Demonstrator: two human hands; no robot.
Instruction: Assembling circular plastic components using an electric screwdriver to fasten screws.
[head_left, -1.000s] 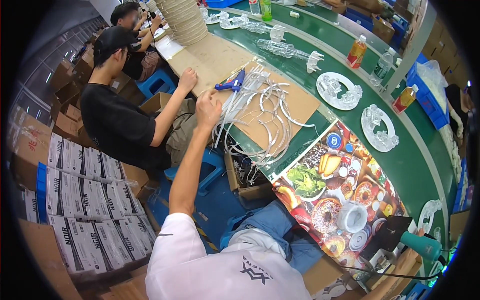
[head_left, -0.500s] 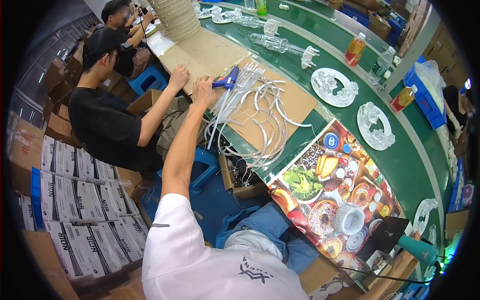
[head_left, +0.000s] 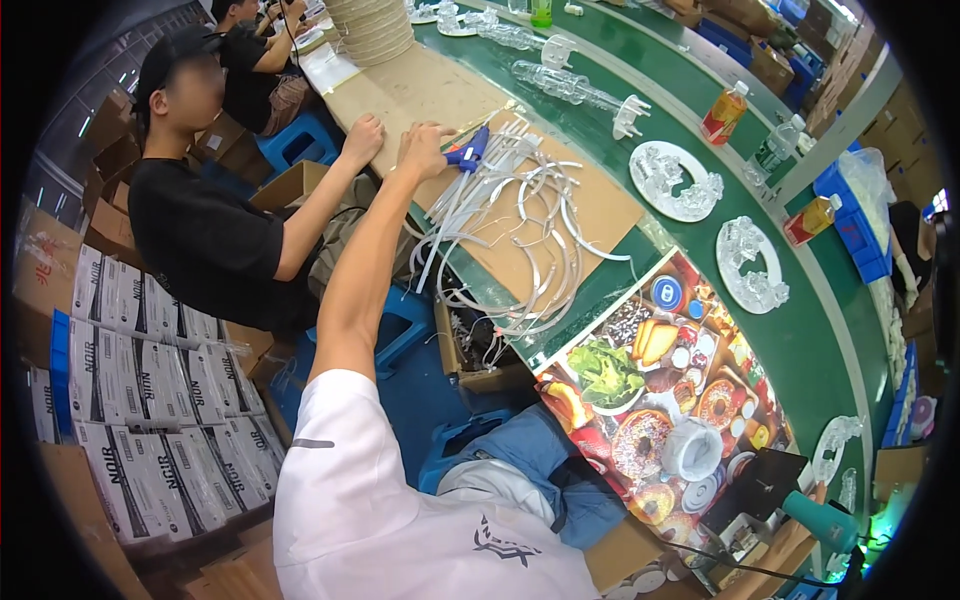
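My left hand (head_left: 424,150) is stretched far out over the brown cardboard bench top (head_left: 420,95), fingers apart, its fingertips at the handle of a small blue hand tool (head_left: 468,153). I cannot tell whether they grip it. Right of the tool lies a loose heap of white curved plastic strips (head_left: 515,225) that hangs over the bench edge. A co-worker in a black shirt (head_left: 205,240) sits at my left with a hand (head_left: 362,138) resting on the bench beside mine. My right hand is out of view.
A green conveyor belt (head_left: 800,350) carries clear plastic rings (head_left: 675,180) and bottles (head_left: 725,112). Near me lie a food-printed mat (head_left: 610,375) with a white tape roll (head_left: 692,450) and a teal tool (head_left: 822,520). Stacked cartons (head_left: 150,400) stand at left, a blue stool (head_left: 405,320) below the bench.
My left hand has slid farther away along the bench, from the white strips up to the blue tool. The view has tilted slightly; the co-worker's hand stays on the bench.
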